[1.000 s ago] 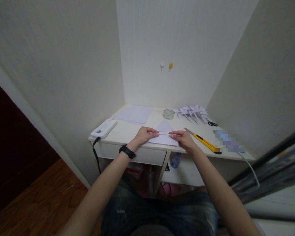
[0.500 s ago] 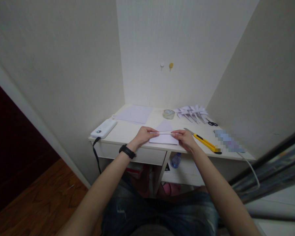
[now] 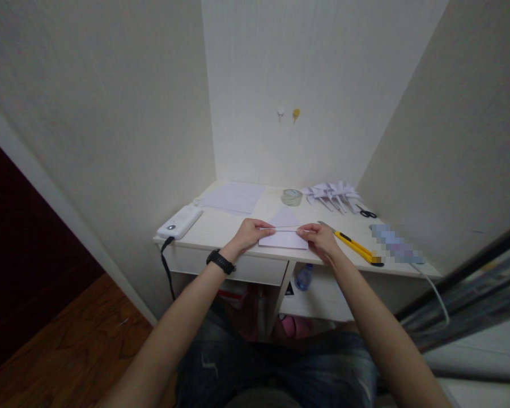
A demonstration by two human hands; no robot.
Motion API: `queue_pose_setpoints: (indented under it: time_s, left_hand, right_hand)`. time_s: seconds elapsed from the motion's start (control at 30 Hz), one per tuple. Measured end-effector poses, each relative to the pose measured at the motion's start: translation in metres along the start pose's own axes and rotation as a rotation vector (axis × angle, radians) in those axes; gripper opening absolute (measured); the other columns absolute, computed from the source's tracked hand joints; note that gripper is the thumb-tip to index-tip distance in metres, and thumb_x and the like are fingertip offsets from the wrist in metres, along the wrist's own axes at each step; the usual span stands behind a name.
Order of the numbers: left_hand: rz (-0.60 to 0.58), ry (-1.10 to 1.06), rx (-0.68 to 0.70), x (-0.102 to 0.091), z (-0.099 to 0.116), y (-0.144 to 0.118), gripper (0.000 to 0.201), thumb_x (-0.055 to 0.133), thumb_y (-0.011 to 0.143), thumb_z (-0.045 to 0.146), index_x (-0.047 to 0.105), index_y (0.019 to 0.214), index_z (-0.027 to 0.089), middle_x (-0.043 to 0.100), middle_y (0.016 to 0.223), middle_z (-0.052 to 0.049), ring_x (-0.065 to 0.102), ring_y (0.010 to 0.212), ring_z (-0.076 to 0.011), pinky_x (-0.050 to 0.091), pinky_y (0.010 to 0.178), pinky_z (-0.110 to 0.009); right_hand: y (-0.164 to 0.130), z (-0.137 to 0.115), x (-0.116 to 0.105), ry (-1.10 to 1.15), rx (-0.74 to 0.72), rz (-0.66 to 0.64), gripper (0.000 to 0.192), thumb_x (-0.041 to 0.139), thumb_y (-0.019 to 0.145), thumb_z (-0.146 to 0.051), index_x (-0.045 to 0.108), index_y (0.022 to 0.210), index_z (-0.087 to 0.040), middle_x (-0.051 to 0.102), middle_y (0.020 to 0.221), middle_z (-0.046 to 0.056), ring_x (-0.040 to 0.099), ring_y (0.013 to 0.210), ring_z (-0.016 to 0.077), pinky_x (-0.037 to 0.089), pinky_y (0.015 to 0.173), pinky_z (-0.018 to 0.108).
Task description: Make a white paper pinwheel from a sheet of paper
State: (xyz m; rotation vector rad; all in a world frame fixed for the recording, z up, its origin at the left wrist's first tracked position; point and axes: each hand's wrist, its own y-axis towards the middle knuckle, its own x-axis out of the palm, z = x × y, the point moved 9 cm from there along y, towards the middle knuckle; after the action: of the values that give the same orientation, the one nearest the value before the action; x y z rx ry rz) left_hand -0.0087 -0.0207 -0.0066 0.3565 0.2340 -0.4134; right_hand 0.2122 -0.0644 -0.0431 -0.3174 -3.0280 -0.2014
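A sheet of white paper [image 3: 284, 238] lies at the front edge of the white desk, partly folded, with a pointed part toward the wall and a straight crease across it. My left hand [image 3: 252, 232] pinches the left end of the crease between thumb and fingers. At the right end, my right hand [image 3: 317, 237] pinches the same paper. Both hands are closed and rest near the desk's front edge. A yellow utility knife [image 3: 357, 247] lies just right of my right hand.
Flat paper sheets [image 3: 233, 196] lie at the back left, near a white power bank [image 3: 181, 221] with a black cable. A tape roll [image 3: 291, 197], folded paper pieces [image 3: 332, 195] and black scissors [image 3: 368, 213] sit at the back right. A blurred-out item [image 3: 396, 243] with a white cable lies rightmost.
Almost nothing differs. Both hands keep their pinch on the paper, and its front flap has shifted very slightly.
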Motion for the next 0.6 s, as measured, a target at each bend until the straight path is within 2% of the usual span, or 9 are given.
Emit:
queue_pose_setpoints:
  time_s: [0.17, 0.37, 0.6]
  left_hand:
    - [0.004, -0.007, -0.006, 0.000, -0.001, 0.000, 0.032, 0.080, 0.069, 0.036, 0.080, 0.089, 0.012, 0.077, 0.086, -0.010, 0.065, 0.075, -0.0187, 0.047, 0.073, -0.029]
    - [0.007, 0.007, -0.003, 0.000, -0.003, 0.001, 0.033, 0.080, 0.068, 0.038, 0.080, 0.089, 0.012, 0.077, 0.086, -0.010, 0.065, 0.076, -0.0195, 0.048, 0.073, -0.030]
    - [-0.009, 0.008, 0.033, 0.000, 0.003, 0.000, 0.035, 0.079, 0.069, 0.040, 0.079, 0.089, 0.012, 0.076, 0.085, -0.010, 0.063, 0.075, -0.0183, 0.046, 0.072, -0.029]
  right_hand:
    - [0.001, 0.003, -0.002, -0.052, 0.008, -0.001, 0.048, 0.091, 0.045, -0.049, 0.071, 0.075, -0.016, 0.062, 0.056, 0.001, 0.046, 0.049, 0.0111, 0.031, 0.046, 0.026]
    - [-0.002, -0.002, 0.001, -0.016, -0.017, -0.013, 0.046, 0.092, 0.043, -0.046, 0.070, 0.071, -0.017, 0.064, 0.060, 0.002, 0.049, 0.054, 0.0128, 0.034, 0.048, 0.027]
    - [-0.008, -0.010, 0.007, 0.036, 0.001, -0.052, 0.045, 0.093, 0.041, -0.041, 0.071, 0.072, -0.018, 0.065, 0.063, 0.000, 0.051, 0.057, 0.0108, 0.035, 0.051, 0.025]
